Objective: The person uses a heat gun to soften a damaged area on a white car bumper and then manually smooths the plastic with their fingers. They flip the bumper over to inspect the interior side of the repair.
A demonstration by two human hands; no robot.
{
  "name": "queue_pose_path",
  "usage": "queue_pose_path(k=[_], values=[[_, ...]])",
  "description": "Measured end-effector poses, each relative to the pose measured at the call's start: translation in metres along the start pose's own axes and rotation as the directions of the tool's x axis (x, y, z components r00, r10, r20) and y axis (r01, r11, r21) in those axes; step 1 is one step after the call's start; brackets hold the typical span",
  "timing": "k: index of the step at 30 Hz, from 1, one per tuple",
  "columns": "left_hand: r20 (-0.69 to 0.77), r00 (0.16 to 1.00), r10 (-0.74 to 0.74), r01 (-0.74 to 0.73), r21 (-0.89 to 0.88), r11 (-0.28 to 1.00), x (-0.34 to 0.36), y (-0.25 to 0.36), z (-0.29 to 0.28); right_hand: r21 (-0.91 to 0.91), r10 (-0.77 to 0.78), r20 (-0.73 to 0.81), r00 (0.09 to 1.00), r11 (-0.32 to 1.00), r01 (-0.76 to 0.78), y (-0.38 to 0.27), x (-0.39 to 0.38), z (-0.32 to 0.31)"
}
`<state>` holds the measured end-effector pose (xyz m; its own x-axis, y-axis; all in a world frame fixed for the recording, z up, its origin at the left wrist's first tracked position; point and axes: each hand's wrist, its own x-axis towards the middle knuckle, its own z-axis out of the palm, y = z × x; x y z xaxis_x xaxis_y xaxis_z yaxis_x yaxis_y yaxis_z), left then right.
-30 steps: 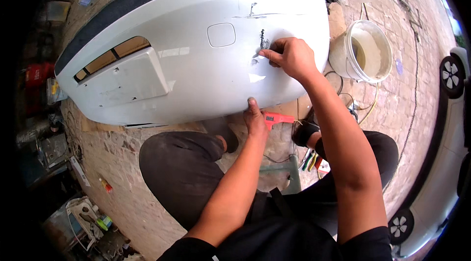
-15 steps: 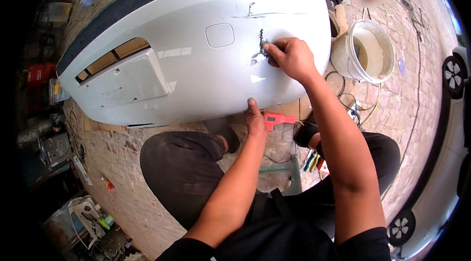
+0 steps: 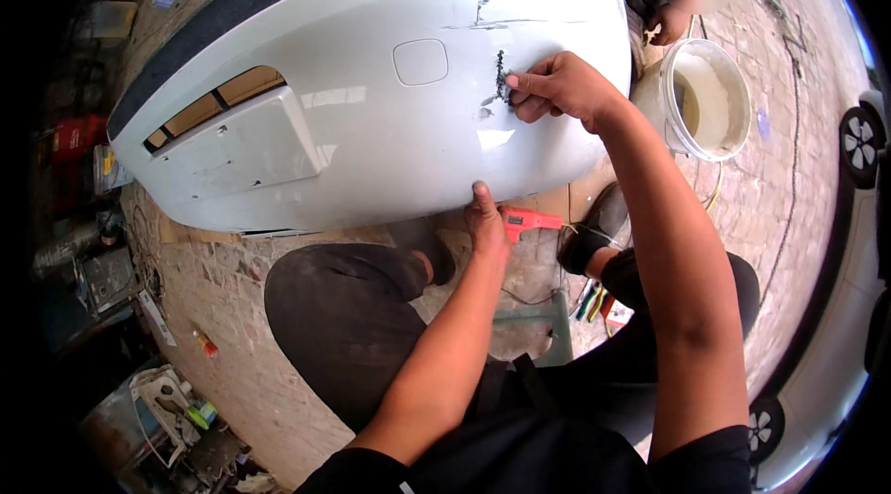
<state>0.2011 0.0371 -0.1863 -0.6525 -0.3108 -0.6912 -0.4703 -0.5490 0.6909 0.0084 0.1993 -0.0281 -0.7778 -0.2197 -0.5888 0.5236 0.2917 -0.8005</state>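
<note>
A white car bumper (image 3: 362,150) lies before me, with dark zigzag marks along a crack (image 3: 500,62) and more scuffs near its top. My right hand (image 3: 557,90) is closed at that crack, thumb and fingers bunched; whatever it may pinch is hidden. My left hand (image 3: 486,220) grips the lower edge, thumb on the face and fingers out of sight underneath. Beside it, touching or nearly so, is a red corded power tool (image 3: 529,220); whether those fingers also hold it, I cannot tell.
A white bucket (image 3: 691,104) stands right of the bumper. Above it is a co-worker's hand (image 3: 670,25). Hand tools (image 3: 592,304) and a cable lie between my legs on the brick ground (image 3: 223,290). Clutter lines the left side; a parked car (image 3: 817,373) is far right.
My right hand has shifted slightly up and right along the crack. The co-worker's hand has come into view above the bucket. My left hand still rests on the lower edge.
</note>
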Motion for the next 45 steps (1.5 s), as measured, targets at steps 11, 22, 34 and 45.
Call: queue_pose_path(k=[11,22,34,45], values=[[0.025,1.000,-0.018,0.018,0.032,0.999,0.005,0.000,-0.005,-0.014,-0.050,-0.054,0.997,0.999,0.049,0.002,0.010,0.007],[0.034,0.999,0.036,-0.036,0.009,0.999,0.020,-0.016,-0.012,-0.611,-0.225,-0.453,0.863,0.783,-0.116,-0.003,-0.008,0.054],[0.035,0.999,-0.015,0.016,-0.014,1.000,0.012,-0.007,-0.008,-0.588,-0.233,-0.361,0.903,0.808,-0.027,0.005,-0.009,0.046],[0.023,0.999,-0.042,0.043,-0.046,0.998,0.002,0.004,-0.005,-0.569,-0.310,-0.371,0.876,0.821,0.050,0.006,-0.021,0.051]])
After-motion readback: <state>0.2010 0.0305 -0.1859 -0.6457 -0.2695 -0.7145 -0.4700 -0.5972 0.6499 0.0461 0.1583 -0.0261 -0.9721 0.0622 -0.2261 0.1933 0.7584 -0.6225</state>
